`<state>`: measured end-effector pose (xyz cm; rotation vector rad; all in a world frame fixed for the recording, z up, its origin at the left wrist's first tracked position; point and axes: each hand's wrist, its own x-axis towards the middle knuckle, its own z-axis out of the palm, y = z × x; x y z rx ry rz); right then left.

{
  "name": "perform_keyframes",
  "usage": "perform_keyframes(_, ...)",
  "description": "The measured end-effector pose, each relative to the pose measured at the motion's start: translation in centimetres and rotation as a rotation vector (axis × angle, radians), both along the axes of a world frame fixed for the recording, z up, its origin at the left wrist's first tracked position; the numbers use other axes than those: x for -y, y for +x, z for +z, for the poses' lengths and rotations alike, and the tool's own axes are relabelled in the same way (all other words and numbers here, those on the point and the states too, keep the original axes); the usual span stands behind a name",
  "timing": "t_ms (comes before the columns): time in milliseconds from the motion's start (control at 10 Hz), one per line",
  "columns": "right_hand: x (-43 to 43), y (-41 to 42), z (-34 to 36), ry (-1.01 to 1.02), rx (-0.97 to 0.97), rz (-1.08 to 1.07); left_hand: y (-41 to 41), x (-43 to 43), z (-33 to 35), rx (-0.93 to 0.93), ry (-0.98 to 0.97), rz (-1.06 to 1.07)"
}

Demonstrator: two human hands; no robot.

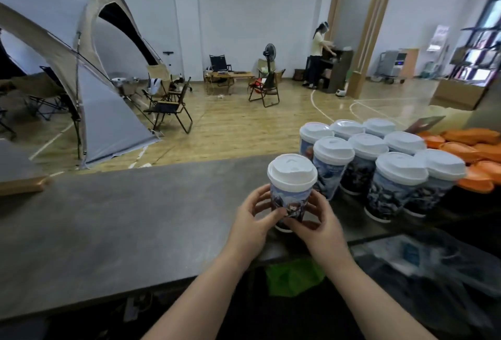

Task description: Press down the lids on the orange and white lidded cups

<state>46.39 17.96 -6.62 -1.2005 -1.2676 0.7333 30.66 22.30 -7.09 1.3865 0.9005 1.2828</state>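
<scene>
- The left hand (252, 217) and right hand (315, 221) are both clasped around the lower half of one printed cup (290, 198), hiding its artwork; its white lid (292, 172) is on.
- The cup stands on the grey bench (122, 220).
- Eight more white-lidded cups (379, 166) cluster just right; no print is readable.
- Orange lids (477, 149) lie beyond, cut off, too blurred to count.

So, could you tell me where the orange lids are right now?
In the head view, the orange lids are piled at the far right of the counter, just behind and beside the group of white-lidded cups.
</scene>
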Motion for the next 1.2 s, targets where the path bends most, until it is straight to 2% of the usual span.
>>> perform_keyframes(200, 1.1, 7.1, -1.3, 0.038, -0.079, -0.122, 8.2, 0.3, -0.2, -0.073, 0.029, -0.070)
perform_keyframes(400, 0.8, 11.0, -1.9, 0.034, -0.077, -0.137, 11.6, -0.2, 0.2, -0.117, 0.034, -0.081)
perform_keyframes(900, 0.3, 11.3, -3.0, -0.002, -0.027, -0.217, 12.4, -0.3, -0.5, -0.126, -0.012, -0.055)
perform_keyframes(1200, 5.2, 10.5, -1.7, -0.006, 0.041, -0.357, 11.1, 1.1, 1.5, -0.078, -0.037, -0.040)
